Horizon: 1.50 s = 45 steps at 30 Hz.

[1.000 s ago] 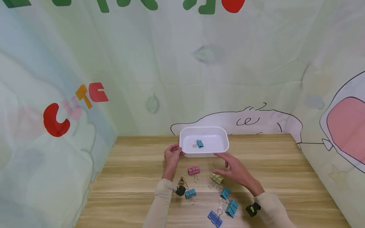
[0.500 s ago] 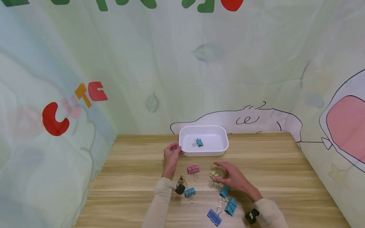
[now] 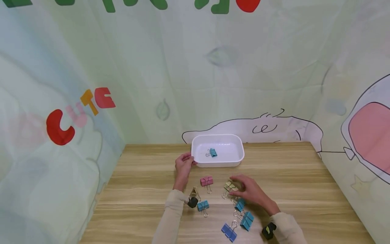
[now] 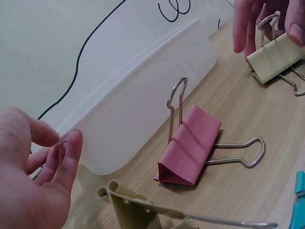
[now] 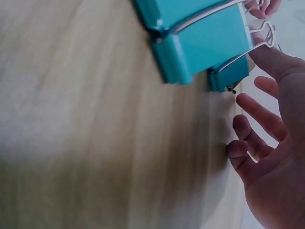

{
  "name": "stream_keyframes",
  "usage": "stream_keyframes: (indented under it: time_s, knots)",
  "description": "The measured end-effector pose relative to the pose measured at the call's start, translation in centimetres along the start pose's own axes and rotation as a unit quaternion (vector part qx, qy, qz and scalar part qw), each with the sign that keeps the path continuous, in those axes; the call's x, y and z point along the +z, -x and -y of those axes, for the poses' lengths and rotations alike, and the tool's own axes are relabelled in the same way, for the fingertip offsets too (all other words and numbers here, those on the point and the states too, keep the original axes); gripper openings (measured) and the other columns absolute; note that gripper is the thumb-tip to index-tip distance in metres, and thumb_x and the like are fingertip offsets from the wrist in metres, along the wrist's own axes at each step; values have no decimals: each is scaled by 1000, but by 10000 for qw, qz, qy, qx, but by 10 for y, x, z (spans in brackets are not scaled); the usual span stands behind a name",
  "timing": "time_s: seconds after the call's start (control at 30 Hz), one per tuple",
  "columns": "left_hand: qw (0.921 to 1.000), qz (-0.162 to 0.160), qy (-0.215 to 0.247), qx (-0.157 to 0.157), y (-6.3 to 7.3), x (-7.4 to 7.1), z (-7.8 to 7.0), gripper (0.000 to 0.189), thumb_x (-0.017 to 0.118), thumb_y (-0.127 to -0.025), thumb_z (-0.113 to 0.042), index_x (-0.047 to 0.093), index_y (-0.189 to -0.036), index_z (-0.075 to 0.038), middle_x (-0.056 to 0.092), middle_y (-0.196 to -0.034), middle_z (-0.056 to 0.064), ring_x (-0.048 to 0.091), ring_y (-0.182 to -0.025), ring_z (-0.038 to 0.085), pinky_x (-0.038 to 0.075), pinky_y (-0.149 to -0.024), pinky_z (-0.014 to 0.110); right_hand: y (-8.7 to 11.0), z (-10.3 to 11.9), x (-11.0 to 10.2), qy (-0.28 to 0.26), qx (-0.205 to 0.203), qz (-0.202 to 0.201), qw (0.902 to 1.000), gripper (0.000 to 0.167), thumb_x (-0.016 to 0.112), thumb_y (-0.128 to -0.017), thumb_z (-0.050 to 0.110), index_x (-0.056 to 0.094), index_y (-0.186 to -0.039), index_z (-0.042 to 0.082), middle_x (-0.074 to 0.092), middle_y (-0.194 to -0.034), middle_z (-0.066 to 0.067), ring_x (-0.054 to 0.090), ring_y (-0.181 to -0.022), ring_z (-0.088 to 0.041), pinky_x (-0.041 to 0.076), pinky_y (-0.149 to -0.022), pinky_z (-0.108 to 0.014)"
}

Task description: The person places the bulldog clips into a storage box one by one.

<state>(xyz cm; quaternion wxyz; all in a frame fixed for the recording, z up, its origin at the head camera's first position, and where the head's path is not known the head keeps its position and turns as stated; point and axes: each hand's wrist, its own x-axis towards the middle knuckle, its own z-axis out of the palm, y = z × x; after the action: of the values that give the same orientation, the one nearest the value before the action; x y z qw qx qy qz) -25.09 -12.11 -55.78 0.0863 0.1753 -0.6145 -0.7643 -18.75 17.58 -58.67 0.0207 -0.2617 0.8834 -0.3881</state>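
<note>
My left hand (image 3: 183,168) pinches the front left rim of a white plastic tray (image 3: 239,159), thumb and fingers meeting on its edge. Inside the tray lies one teal binder clip (image 3: 213,152). My right hand (image 3: 251,189) has its thumb and index finger curled about a pale yellow binder clip (image 4: 274,58) on the table; how firmly they press it is hard to see. In the right wrist view the other fingers (image 5: 259,114) are spread, and teal clips hide the fingertips at the yellow clip. A pink binder clip (image 4: 190,145) lies between the hands.
A gold clip (image 3: 194,193) and a blue clip (image 3: 203,205) lie by the left wrist. Two teal clips (image 3: 240,204) and a dark blue clip (image 3: 229,232) lie below the right hand on the wooden table (image 3: 137,189). A printed curtain (image 3: 146,74) hangs behind the tray.
My right hand has drawn back from the tray's front edge to the yellow clip, and its thumb and index finger have come closer together around it. The left hand stays on the rim.
</note>
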Motion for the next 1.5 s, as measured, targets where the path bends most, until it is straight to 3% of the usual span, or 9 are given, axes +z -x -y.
stream_keyframes:
  time_s: [0.17,0.33,0.73,1.2,1.5]
  knots:
    - [10000,-15,-44,2,1,-1,0,30,63,-94,10,61,-124,16,63,-107,20,68,-86,28,64,-90,47,0,-4,1,53,156,94,9998,50,83,-89,38,70,-130,12,69,-129,-2,59,-101,-15,54,-85,-29]
    - [10000,-22,-2,4,-1,0,0,31,64,-93,10,61,-124,16,63,-105,19,67,-82,26,65,-90,47,1,-5,3,180,40,72,9998,42,83,-89,37,74,-123,15,69,-127,-3,62,-107,-19,58,-87,-32]
    - [10000,-2,-5,-19,0,0,0,32,63,-94,10,60,-125,16,63,-109,21,68,-89,32,65,-90,45,4,-8,7,240,-231,-184,9993,31,79,-94,18,76,-123,11,69,-125,-6,63,-104,-20,58,-80,-30]
    - [10000,4,33,35,1,0,0,29,63,-94,10,61,-122,16,62,-105,20,68,-86,31,66,-87,44,5,-8,9,233,-272,-422,9985,27,77,-95,16,77,-121,10,72,-121,-3,66,-104,-19,60,-84,-35]
    - [10000,6,65,12,1,1,0,30,63,-94,10,61,-123,16,62,-107,21,68,-88,32,65,-90,46,3,-5,8,30,-207,-505,9985,25,78,-94,11,78,-119,9,72,-118,-4,63,-95,-16,56,-74,-26]
